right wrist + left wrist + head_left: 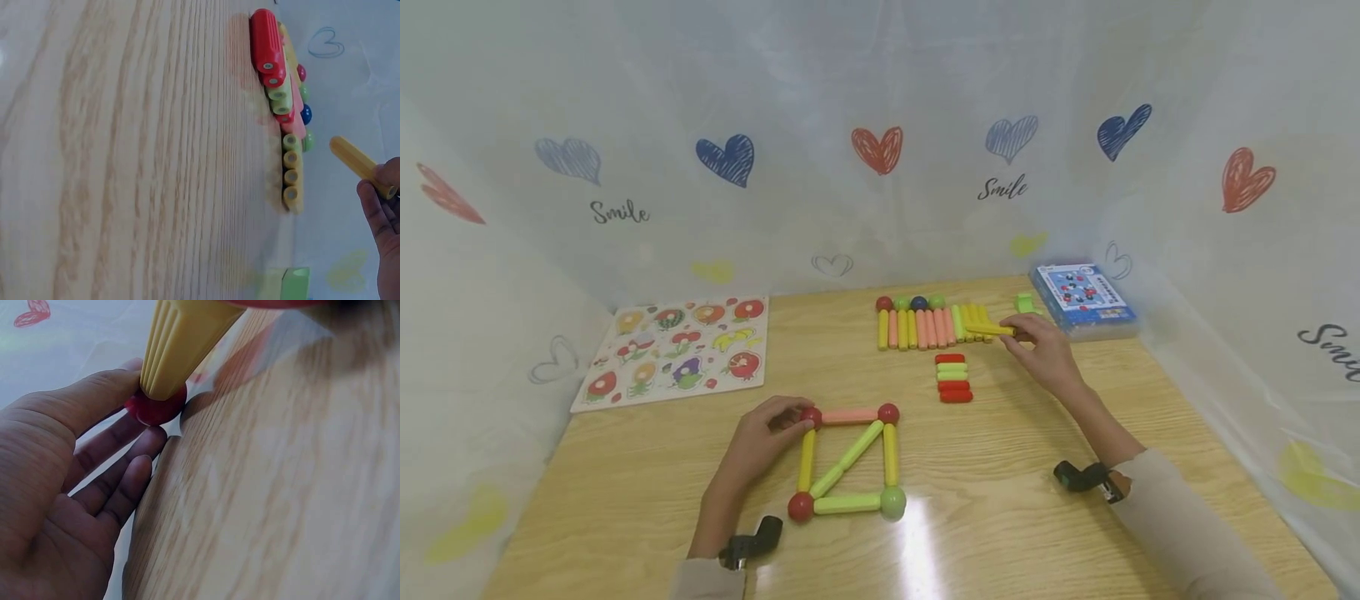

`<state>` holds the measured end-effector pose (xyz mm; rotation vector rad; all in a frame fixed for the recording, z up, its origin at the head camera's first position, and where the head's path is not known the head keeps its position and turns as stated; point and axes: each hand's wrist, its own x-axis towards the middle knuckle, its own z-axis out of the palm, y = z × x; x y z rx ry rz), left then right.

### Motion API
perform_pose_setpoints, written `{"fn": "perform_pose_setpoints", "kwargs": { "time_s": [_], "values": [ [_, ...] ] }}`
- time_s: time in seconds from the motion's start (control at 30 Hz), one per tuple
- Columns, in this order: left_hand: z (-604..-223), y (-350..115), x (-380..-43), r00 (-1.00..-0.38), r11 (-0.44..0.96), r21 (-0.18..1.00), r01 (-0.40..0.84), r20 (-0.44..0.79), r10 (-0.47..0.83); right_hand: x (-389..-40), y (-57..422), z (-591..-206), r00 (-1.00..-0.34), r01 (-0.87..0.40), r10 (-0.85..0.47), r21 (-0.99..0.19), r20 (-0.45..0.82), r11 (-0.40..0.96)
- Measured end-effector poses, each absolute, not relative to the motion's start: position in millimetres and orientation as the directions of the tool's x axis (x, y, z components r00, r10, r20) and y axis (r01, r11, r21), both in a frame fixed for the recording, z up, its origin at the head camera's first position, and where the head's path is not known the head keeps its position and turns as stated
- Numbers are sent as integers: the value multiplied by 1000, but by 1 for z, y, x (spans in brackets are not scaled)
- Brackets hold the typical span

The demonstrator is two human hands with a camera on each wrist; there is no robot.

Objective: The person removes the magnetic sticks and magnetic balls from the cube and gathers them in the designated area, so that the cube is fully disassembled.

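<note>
On the table lies a square of magnetic sticks and balls: a pink stick [850, 416] at the far side, yellow ones left and right, a light green one [847, 504] nearest. Two light green sticks form its diagonal. Red balls sit at three corners and a green ball [892, 502] at the near right. My left hand [769, 437] pinches the far-left red ball [159, 407] between thumb and fingers, beside the yellow stick [181, 347]. Held up by one end, a yellow stick [359, 164] is in my right hand [1043, 350], over the right end of the stick row.
Pink, yellow and green sticks stand in a row [921, 329], with several balls behind. Short red and green sticks [953, 379] lie in front. A fruit puzzle board [681, 350] is at left; a blue box [1082, 296] and a small green piece [1026, 303] are at back right.
</note>
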<state>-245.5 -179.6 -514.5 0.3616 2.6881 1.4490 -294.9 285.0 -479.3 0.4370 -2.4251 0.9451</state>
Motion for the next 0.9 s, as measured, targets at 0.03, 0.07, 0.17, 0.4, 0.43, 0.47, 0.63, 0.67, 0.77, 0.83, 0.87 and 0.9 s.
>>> {"fn": "perform_pose_setpoints", "kwargs": {
  "time_s": [0.03, 0.07, 0.17, 0.4, 0.43, 0.47, 0.63, 0.67, 0.77, 0.83, 0.87, 0.9],
  "values": [
    [-515, -180, -245, -970, 531, 829, 176, 53, 239, -296, 287, -481, -829, -446, -104, -537, 549, 717],
    [-515, -180, -245, -969, 529, 830, 176, 52, 240, -296, 288, -482, -834, -433, -94, -539, 544, 723],
    [-516, -180, -245, -968, 529, 830, 179, 53, 245, -300, 293, -484, -841, -398, -60, -540, 537, 742],
    [-517, -179, -245, -967, 514, 839, 180, 55, 249, -314, 304, -487, -854, -321, 15, -549, 520, 772],
    [-518, -179, -245, -967, 512, 840, 180, 55, 250, -315, 305, -488, -858, -308, 24, -550, 513, 776],
    [-518, -179, -245, -967, 510, 841, 178, 53, 250, -317, 306, -488, -861, -295, 33, -553, 507, 779],
    [-515, -179, -245, -966, 522, 832, 187, 60, 250, -327, 307, -490, -873, -247, 59, -544, 484, 802],
    [-514, -179, -245, -966, 525, 830, 189, 62, 249, -329, 307, -491, -875, -245, 54, -536, 481, 808],
    [-513, -180, -244, -967, 522, 830, 195, 73, 245, -333, 305, -493, -890, -223, 37, -507, 454, 833],
    [-514, -180, -245, -966, 517, 833, 196, 74, 248, -334, 303, -495, -906, -194, 38, -493, 422, 848],
    [-515, -181, -245, -965, 515, 834, 197, 74, 250, -334, 301, -495, -913, -181, 42, -497, 405, 849],
    [-515, -182, -246, -965, 513, 836, 196, 72, 252, -335, 300, -496, -922, -163, 48, -496, 385, 853]
  ]
}}
